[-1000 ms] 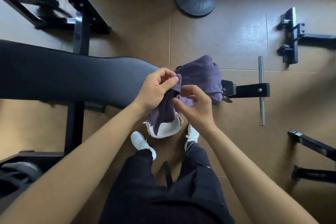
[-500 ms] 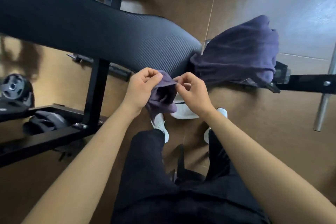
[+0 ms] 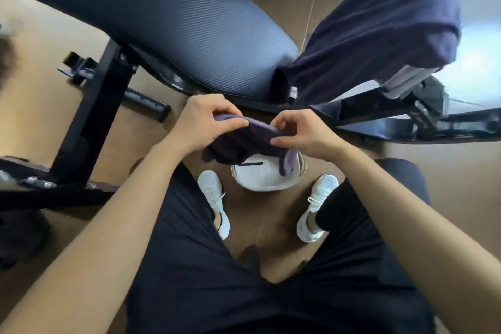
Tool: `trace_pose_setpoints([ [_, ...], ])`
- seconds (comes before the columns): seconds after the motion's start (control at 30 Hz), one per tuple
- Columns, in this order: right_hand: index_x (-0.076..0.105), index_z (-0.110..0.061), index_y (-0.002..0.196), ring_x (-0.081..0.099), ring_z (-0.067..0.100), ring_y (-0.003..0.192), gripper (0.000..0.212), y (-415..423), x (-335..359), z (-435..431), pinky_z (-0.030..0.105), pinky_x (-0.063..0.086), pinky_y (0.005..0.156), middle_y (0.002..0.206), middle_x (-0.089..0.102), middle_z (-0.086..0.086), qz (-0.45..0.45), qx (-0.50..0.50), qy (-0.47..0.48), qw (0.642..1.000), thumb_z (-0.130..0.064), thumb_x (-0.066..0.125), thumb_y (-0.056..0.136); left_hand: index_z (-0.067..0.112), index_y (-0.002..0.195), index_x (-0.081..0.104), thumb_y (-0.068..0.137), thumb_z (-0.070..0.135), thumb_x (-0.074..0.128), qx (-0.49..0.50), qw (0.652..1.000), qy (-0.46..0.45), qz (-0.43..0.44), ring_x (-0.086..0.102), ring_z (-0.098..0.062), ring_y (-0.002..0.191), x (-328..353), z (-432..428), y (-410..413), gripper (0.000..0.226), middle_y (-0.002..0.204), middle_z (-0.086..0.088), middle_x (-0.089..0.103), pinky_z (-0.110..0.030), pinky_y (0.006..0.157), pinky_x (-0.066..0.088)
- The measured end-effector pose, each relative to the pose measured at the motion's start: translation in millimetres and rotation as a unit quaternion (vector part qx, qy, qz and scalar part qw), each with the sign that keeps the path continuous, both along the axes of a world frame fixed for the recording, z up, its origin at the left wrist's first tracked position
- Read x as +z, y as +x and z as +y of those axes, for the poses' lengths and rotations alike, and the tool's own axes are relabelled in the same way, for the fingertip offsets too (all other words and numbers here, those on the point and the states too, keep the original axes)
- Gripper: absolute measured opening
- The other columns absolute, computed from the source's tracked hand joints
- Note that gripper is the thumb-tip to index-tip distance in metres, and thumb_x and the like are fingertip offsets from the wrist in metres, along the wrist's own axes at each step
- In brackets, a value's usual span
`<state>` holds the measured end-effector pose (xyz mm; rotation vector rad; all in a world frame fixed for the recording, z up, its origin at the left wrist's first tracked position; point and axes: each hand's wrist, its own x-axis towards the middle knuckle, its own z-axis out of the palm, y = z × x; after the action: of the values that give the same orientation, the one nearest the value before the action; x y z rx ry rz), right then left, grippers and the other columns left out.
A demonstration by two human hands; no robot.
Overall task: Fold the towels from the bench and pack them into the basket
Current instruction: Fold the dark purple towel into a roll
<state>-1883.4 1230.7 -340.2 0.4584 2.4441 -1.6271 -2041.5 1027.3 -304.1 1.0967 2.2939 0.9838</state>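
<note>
A small purple towel [image 3: 244,141] hangs bunched between both hands, directly above a white basket [image 3: 260,177] on the floor between my feet. My left hand [image 3: 208,120] pinches the towel's left end between thumb and fingers. My right hand [image 3: 301,133] grips its right end, and a corner droops over the basket rim. A second, larger purple towel [image 3: 379,32] lies draped over the right end of the black padded bench [image 3: 168,16]. The towel hides most of the basket's inside.
The bench's black steel frame [image 3: 92,122] and legs stand at the left, and its foot bar [image 3: 406,119] runs off to the right. My white shoes [image 3: 214,198] flank the basket on the brown tiled floor. Dark gear lies at the lower left.
The view has dropped lower and closer to the bench. Both hands have come down with the small towel, which now sits just over the basket; the hands have drawn slightly apart along it.
</note>
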Motion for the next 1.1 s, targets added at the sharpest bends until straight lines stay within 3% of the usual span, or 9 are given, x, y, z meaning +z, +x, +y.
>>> trace_pose_setpoints([
  [0.13,0.069,-0.027,0.081,0.055,0.005,0.064,0.019,46,0,-15,0.023,0.045,0.066,0.072,0.064,-0.005,0.023,-0.041,0.085,0.995,-0.013,0.082,0.081,0.018,0.088,0.079,0.082,0.041,0.079,0.067,0.995,0.061,0.047,0.068,-0.016,0.082,10,-27,25,0.023,0.084,0.003,0.073,-0.04,0.08,0.055],
  [0.2,0.07,-0.021,0.081,0.056,0.008,0.064,0.014,72,5,-20,0.024,0.047,0.065,0.073,0.065,-0.002,0.022,-0.057,0.089,0.994,-0.014,0.082,0.083,0.016,0.088,0.078,0.084,0.035,0.08,0.093,0.99,0.076,0.069,0.068,-0.016,0.084,16,-41,33,0.02,0.084,0.003,0.072,-0.04,0.083,0.055],
  [0.3,0.068,-0.012,0.086,0.062,0.022,0.07,0.013,96,14,-28,0.039,0.053,0.069,0.081,0.069,0.011,-0.011,-0.039,0.114,0.993,-0.02,0.078,0.087,0.016,0.088,0.078,0.086,0.036,0.08,0.106,0.986,0.079,0.105,0.069,-0.018,0.086,22,-51,44,0.02,0.088,0.001,0.074,-0.041,0.084,0.055],
  [0.47,0.066,-0.012,0.093,0.065,0.015,0.077,0.014,130,27,-34,0.025,0.053,0.071,0.088,0.072,0.008,-0.014,-0.047,0.103,0.994,-0.019,0.077,0.088,0.017,0.091,0.077,0.088,0.041,0.076,0.174,0.97,0.096,0.141,0.069,-0.021,0.089,28,-58,56,0.024,0.091,0.001,0.076,-0.037,0.082,0.054],
  [0.57,0.072,-0.018,0.094,0.066,0.019,0.08,0.011,148,25,-29,0.033,0.054,0.075,0.088,0.072,0.007,-0.004,-0.072,0.113,0.991,-0.022,0.079,0.087,0.015,0.091,0.077,0.09,0.038,0.076,0.191,0.967,0.111,0.126,0.069,-0.024,0.088,29,-62,60,0.023,0.09,-0.002,0.076,-0.038,0.083,0.055],
  [0.77,0.074,-0.012,0.082,0.054,0.01,0.065,0.009,172,1,-17,0.024,0.043,0.064,0.07,0.063,0.002,0.011,-0.197,0.071,0.978,-0.015,0.081,0.085,0.017,0.092,0.077,0.091,0.041,0.074,0.195,0.974,0.081,0.084,0.069,-0.022,0.089,5,-59,59,0.024,0.089,0.001,0.075,-0.037,0.083,0.054],
  [0.9,0.072,-0.01,0.083,0.061,0.017,0.071,0.01,179,-16,-11,0.031,0.051,0.07,0.07,0.066,0.005,0.059,-0.3,-0.013,0.952,-0.007,0.082,0.082,0.019,0.088,0.076,0.089,0.038,0.077,0.179,0.982,0.052,0.035,0.068,-0.019,0.089,-19,-52,60,0.02,0.086,0.005,0.074,-0.034,0.082,0.051],
  [0.97,0.073,-0.011,0.086,0.064,0.014,0.071,0.012,177,-16,-11,0.027,0.054,0.07,0.073,0.07,0.008,0.097,-0.323,-0.017,0.941,-0.007,0.083,0.081,0.02,0.086,0.076,0.087,0.033,0.079,0.147,0.988,0.045,0.008,0.069,-0.016,0.088,-28,-48,67,0.014,0.084,0.007,0.074,-0.031,0.081,0.049],
  [1.1,0.073,-0.02,0.091,0.064,0.004,0.066,0.018,157,-6,-20,0.018,0.053,0.065,0.072,0.07,-0.004,0.147,-0.299,0.04,0.942,-0.012,0.086,0.08,0.032,0.08,0.075,0.085,0.031,0.082,0.094,0.994,0.044,-0.043,0.07,-0.008,0.084,-42,-35,95,0.009,0.081,0.013,0.076,-0.026,0.08,0.052],
])
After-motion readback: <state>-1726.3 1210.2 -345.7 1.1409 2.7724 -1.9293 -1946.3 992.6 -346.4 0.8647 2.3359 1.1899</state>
